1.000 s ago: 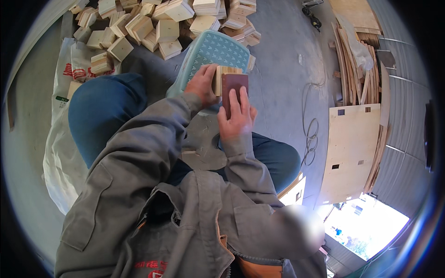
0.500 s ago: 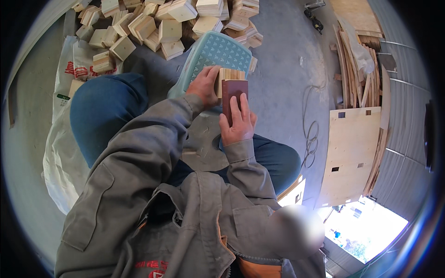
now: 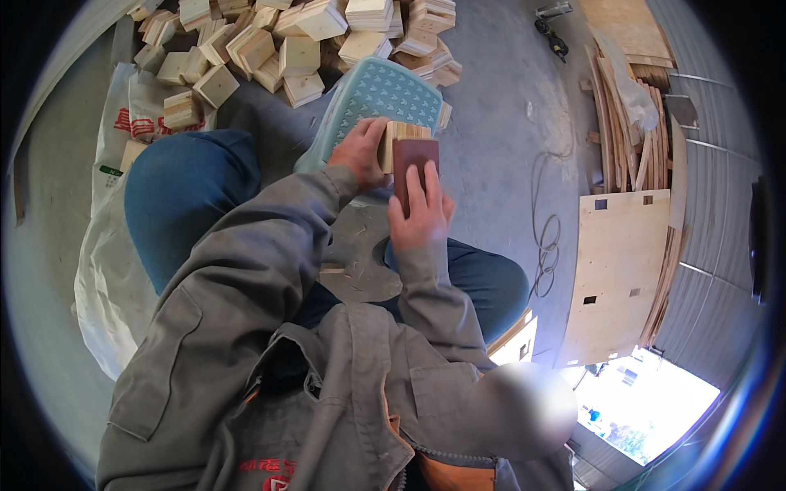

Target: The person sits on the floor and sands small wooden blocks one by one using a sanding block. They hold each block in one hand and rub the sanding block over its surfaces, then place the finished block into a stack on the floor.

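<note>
The left hand [image 3: 358,151] pinches a small pale wooden block [image 3: 399,141]; the right hand [image 3: 419,214] presses dark red sandpaper [image 3: 413,162] flat (fingers could scrape if it slips).

Grey work jacket with long sleeves, orange lining, blue trousers, bare hands.

The sanding pad [image 3: 415,168] is dark reddish-brown; the block [image 3: 399,139] beside it is pale wood with layered stripes. The stool [image 3: 378,102] is light turquoise with a perforated pattern, and the floor [image 3: 508,106] is grey.
</note>
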A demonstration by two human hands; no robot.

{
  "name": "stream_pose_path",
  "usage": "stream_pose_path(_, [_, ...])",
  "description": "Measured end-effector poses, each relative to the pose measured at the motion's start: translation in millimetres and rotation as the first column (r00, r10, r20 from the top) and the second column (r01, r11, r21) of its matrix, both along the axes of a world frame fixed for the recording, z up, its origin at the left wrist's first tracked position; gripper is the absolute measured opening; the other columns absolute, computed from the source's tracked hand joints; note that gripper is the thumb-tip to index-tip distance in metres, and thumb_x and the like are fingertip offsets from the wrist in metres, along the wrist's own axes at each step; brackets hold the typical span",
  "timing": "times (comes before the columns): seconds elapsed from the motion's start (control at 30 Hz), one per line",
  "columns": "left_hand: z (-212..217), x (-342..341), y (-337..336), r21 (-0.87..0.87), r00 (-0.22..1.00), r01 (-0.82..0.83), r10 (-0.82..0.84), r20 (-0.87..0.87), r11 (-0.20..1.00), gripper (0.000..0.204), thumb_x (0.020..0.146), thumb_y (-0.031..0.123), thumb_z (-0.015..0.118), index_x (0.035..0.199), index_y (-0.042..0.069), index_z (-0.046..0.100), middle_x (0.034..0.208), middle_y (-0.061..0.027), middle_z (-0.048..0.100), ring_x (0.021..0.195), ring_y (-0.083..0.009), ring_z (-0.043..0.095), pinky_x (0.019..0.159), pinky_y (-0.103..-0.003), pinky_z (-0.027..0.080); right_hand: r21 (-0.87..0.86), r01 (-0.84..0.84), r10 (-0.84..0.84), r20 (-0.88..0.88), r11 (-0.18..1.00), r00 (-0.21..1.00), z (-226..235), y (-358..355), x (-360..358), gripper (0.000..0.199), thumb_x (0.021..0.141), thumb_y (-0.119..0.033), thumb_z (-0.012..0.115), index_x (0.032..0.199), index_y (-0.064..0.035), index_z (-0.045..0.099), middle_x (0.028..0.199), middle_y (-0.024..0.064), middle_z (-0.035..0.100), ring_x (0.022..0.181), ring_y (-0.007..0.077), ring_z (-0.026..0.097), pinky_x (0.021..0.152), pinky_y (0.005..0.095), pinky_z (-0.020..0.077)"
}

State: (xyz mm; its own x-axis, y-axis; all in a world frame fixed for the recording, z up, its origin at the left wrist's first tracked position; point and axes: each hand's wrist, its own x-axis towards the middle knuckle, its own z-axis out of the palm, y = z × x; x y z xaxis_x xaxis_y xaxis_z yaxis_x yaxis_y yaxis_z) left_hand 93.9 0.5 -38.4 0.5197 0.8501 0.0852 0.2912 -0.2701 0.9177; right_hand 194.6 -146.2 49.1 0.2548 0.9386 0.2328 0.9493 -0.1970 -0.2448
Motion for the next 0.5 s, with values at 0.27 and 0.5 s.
stream_pose_path(0.27, [-8, 2, -1, 0.022, 1.000, -0.009, 0.009, -0.005, 1.000, 0.092, 0.074, 0.026, 0.092, 0.152, 0.008, 0.046, 0.148, -0.0217, 0.052, 0.135, -0.0425, 0.057, 0.112, -0.045, 0.051, 0.029, 0.042, -0.042, -0.023, 0.999, 0.999, -8, 35, 4, 0.062, 0.090, -0.020, 0.075, 0.151, -0.0123, 0.063, 0.163, 0.0175, 0.051, 0.127, 0.0397, 0.058, 0.113, 0.0467, 0.0444])
stream_pose_path(0.5, [-9, 1, 3, 0.013, 1.000, 0.023, -0.024, 0.013, 1.000, 0.097, 0.068, 0.027, 0.094, 0.151, 0.009, 0.047, 0.147, -0.0199, 0.053, 0.135, -0.0425, 0.057, 0.112, -0.046, 0.051, -0.039, 0.090, -0.091, -0.033, 0.995, 0.995, -7, 39, 12, 0.061, 0.091, -0.023, 0.075, 0.151, -0.0129, 0.064, 0.163, 0.0170, 0.050, 0.126, 0.0410, 0.056, 0.113, 0.0472, 0.0441])
